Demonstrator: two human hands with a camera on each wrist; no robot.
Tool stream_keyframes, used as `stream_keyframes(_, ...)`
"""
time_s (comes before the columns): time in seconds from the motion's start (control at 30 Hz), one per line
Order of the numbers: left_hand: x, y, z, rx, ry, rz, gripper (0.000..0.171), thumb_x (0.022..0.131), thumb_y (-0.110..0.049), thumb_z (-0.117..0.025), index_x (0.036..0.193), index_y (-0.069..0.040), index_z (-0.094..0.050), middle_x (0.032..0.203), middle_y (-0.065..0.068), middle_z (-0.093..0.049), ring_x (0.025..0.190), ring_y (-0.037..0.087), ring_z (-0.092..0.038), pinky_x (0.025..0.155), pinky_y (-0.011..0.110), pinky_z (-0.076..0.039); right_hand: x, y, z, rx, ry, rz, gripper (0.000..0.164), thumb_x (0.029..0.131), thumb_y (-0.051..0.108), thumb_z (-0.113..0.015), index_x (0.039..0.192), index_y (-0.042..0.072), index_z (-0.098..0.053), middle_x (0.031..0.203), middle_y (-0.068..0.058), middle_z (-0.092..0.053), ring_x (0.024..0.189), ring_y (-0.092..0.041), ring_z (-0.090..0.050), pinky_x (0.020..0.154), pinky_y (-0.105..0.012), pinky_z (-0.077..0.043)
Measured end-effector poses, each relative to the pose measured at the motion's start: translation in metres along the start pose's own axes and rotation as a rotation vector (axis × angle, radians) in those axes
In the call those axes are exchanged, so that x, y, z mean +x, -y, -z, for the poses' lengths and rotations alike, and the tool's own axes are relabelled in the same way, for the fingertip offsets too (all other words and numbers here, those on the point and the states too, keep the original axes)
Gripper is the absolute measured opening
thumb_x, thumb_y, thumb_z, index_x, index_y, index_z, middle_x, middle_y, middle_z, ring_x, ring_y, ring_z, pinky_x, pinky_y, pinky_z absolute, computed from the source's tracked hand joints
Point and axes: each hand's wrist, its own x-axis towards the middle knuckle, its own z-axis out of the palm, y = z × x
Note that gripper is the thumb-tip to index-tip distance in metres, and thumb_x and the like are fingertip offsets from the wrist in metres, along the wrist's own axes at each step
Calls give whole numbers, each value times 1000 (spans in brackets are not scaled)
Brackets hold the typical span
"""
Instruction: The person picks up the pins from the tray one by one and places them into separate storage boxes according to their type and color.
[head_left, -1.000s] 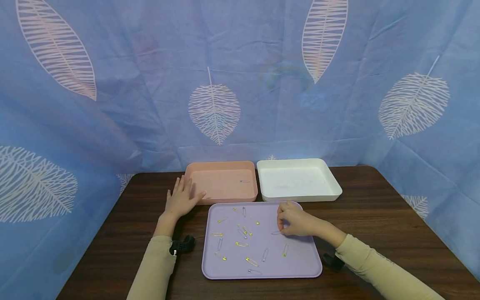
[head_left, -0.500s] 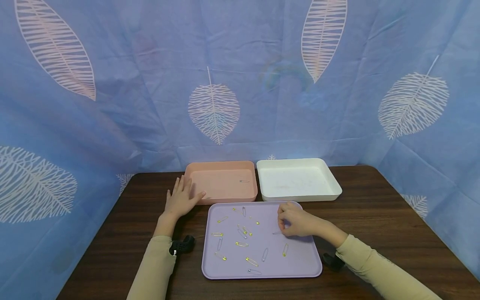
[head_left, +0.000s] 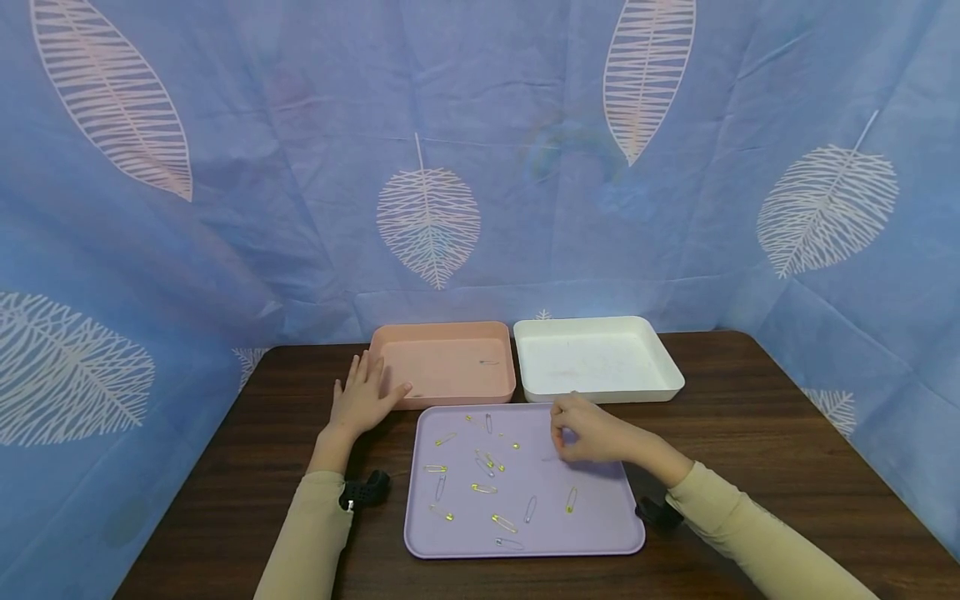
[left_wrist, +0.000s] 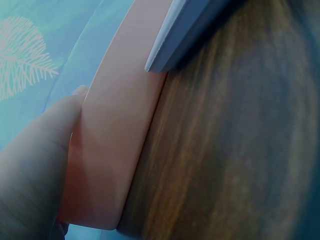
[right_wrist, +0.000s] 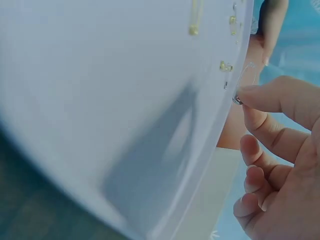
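My right hand [head_left: 592, 429] pinches a silver safety pin [right_wrist: 237, 99] between thumb and index finger, lifted above the lilac tray [head_left: 600, 529]. In the right wrist view the pin's clasp sits at the fingertips and its wire loop points away. Several yellow safety pins [head_left: 483, 488] and silver safety pins [head_left: 530, 509] lie scattered over that tray. My left hand [head_left: 362, 406] rests on the left end of the pink tray [head_left: 442, 367], fingers spread and straight, thumb along the front rim. One silver safety pin [head_left: 489, 362] lies in the pink tray.
Beside the pink tray stands a white tray [head_left: 600, 358], behind the lilac one. All three are on a dark wooden table [head_left: 750, 417]. A blue cloth [head_left: 525, 208] with leaf prints hangs behind and at the sides.
My right hand has risen off the lilac tray and shifted slightly toward the white tray, carrying the silver safety pin. The left hand stays where it was.
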Motion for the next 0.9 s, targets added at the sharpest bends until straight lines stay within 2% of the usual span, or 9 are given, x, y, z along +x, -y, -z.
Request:
stream_keyframes(0.23,1,1,-1,4,11,8,96,88,-71,-47,156,-9,-19,165,17,-1,152,38,-1,113,72,-5,13,2,7,-5,-11,-6,24,72,7,-76,66,22,-58,90,5,-50,84,-11,-36,73,-24,-33)
stream_keyframes(0.53,2,3,-1,3,8,5,95,89,-70,-47,156,-10,-18,165,17,-1,152,38,-1,113,72,-5,32,2,12,11,-68,25,22,72,6,-75,67,20,-59,90,3,-52,83,-12,-37,73,-26,-32)
stream_keyframes(0.9,2,3,-1,-5,2,-8,95,89,-71,-47,156,-9,-19,164,19,-3,152,39,0,111,74,-5,57,2,15,78,-47,-47,18,75,8,-73,70,21,-62,100,-1,-54,93,-17,-41,79,-30,-36)
